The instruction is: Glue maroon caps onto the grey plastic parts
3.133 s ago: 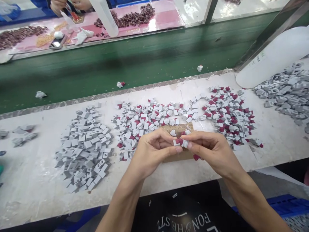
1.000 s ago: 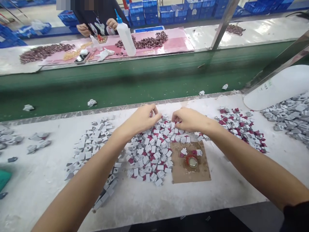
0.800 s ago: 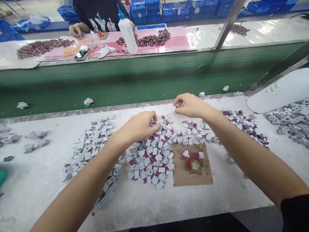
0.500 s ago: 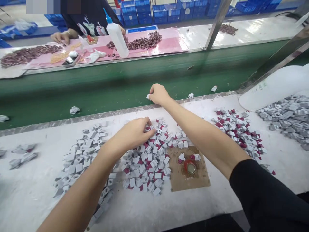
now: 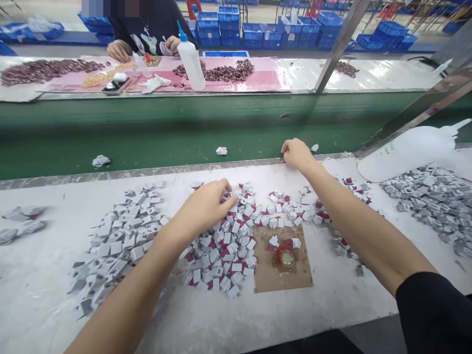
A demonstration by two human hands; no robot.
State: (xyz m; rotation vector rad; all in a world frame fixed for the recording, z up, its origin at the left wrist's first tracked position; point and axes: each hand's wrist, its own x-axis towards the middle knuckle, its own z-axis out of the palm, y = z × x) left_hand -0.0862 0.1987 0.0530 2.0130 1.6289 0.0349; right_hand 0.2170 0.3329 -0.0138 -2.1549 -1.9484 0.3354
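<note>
My left hand [image 5: 210,201] rests on the middle pile of small grey-white plastic pieces with dark red parts [image 5: 224,255]. Its thumb and index finger are apart, with no piece visibly gripped; the other fingertips are hidden. Over the near edge of the green belt [image 5: 165,137] my right hand [image 5: 297,153] reaches out, fingers bent and pressed together. Whatever lies at its fingertips cannot be made out. A small white piece [image 5: 314,147] lies on the belt just right of that hand, another white piece [image 5: 221,151] to its left.
A cardboard square [image 5: 269,280] carries a bottle cap [image 5: 286,258] and a few pieces. Left is a grey pile [image 5: 125,236]; right, another grey pile [image 5: 435,201] beside a white squeeze bottle [image 5: 405,150]. Across the belt, a co-worker's hands [image 5: 120,50] are near brown parts [image 5: 228,73].
My right hand has moved right along the belt edge, leaving the white piece it held on the belt. My left hand stays at the middle pile. The view has tilted up slightly.
</note>
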